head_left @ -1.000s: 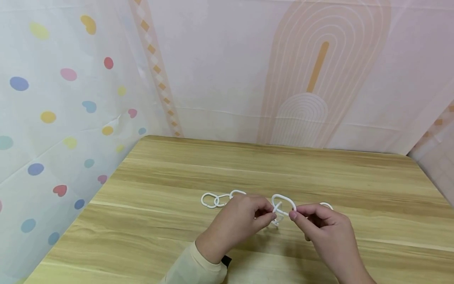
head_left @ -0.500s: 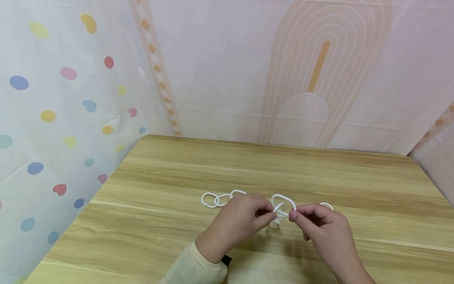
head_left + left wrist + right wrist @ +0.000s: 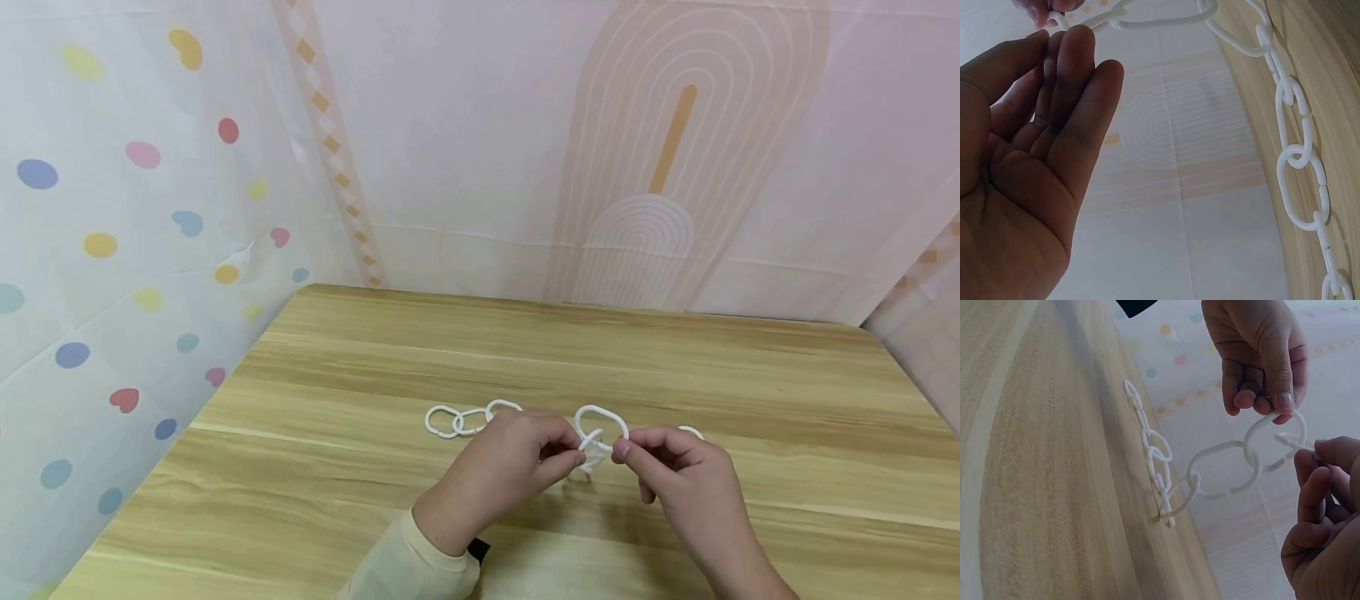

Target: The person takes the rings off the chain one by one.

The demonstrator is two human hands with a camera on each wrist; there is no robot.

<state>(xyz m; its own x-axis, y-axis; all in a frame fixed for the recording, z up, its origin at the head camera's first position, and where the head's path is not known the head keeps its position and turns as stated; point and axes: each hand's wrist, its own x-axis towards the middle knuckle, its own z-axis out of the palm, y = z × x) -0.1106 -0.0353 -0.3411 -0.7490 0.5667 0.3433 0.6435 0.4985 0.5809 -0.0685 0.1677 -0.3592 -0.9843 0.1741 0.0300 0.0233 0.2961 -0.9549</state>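
Your left hand (image 3: 510, 467) pinches the chain's white oval end link (image 3: 1255, 426), probably to steady it; your right hand (image 3: 690, 483) pinches another white oval link (image 3: 602, 408) by one side, presumably leaving its rest free. They cross; hooked or not, cannot tell. Farther: the chain's remainder (image 3: 458, 423) lies on the wood-grain tabletop (image 3: 315, 500), likely unweighting your grip

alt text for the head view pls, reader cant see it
A person's left grip pinches a white link and their right grip a second white link, the two overlapping, above a wood-grain table. More joined links lie beyond the left grip, and a white arc shows behind the right grip. Patterned cloth hangs behind.
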